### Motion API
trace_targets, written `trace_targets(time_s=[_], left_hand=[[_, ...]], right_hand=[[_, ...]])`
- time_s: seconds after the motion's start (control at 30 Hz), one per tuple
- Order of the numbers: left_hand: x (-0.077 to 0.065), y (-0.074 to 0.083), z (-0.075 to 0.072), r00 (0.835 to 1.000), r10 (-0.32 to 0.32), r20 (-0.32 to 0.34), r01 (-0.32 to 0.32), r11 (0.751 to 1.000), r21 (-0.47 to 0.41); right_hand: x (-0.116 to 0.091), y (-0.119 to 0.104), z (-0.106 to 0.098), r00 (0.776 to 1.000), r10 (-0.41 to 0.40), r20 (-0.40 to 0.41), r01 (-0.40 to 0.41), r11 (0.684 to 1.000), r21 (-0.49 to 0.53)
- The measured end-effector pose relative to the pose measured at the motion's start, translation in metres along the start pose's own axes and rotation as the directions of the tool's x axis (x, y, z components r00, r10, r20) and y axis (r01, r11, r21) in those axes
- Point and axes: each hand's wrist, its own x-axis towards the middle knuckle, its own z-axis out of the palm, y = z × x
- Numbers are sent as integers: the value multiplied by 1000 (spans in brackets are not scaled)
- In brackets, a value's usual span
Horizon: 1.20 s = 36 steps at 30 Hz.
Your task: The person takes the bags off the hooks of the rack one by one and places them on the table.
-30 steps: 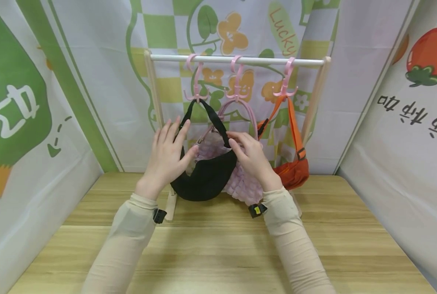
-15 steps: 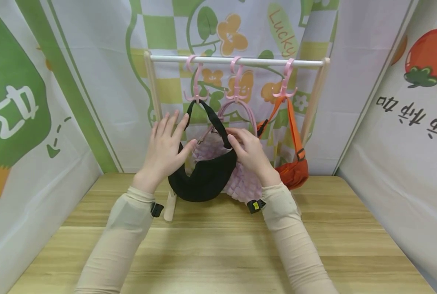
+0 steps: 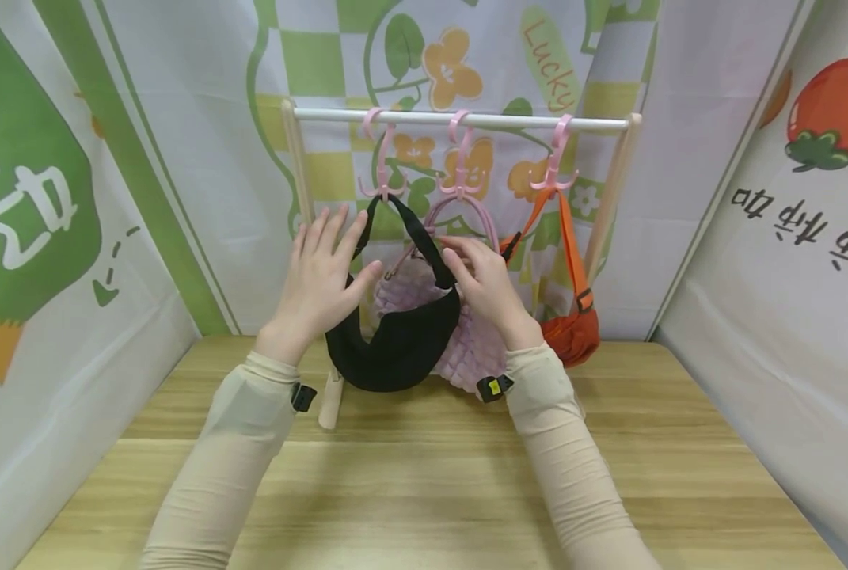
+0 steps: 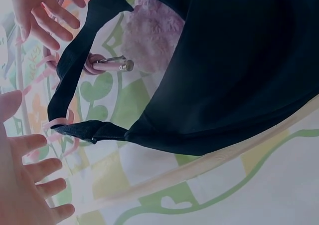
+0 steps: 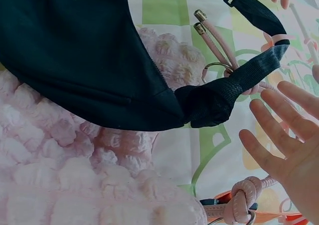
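Observation:
A black crescent-shaped shoulder bag (image 3: pixel 401 348) hangs by its strap (image 3: pixel 420 241) from the left pink hook (image 3: pixel 384 178). My left hand (image 3: pixel 317 277) is at the bag's left side, fingers straight and spread. In the left wrist view, air shows between its fingertips and the strap. At the right side, my right hand (image 3: pixel 491 285) is up near the strap's lower end; the right wrist view shows its fingers (image 5: pixel 271 120) extended, holding nothing. Partly behind the black bag hangs a puffy pink bag (image 3: pixel 469 352) with a pink handle (image 3: pixel 491 218).
An orange bag (image 3: pixel 572 336) hangs from the right pink hook (image 3: pixel 554 162). All hooks sit on a white rail (image 3: pixel 509 120) between wooden posts, standing on a wood-grain table (image 3: pixel 424 483). Printed cloth panels (image 3: pixel 766 237) enclose the back and sides.
Both hands have risen slightly, the left also drifting a little left. The black bag has shifted a touch left and still hangs from its hook.

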Motion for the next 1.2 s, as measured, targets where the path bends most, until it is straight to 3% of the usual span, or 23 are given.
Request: trace_targets(time_s=[1.2], left_hand=[[36, -7, -23, 997, 31, -66, -29, 999, 36]], right_hand=[[21, -3, 7, 1000, -18, 1, 18, 1000, 6]])
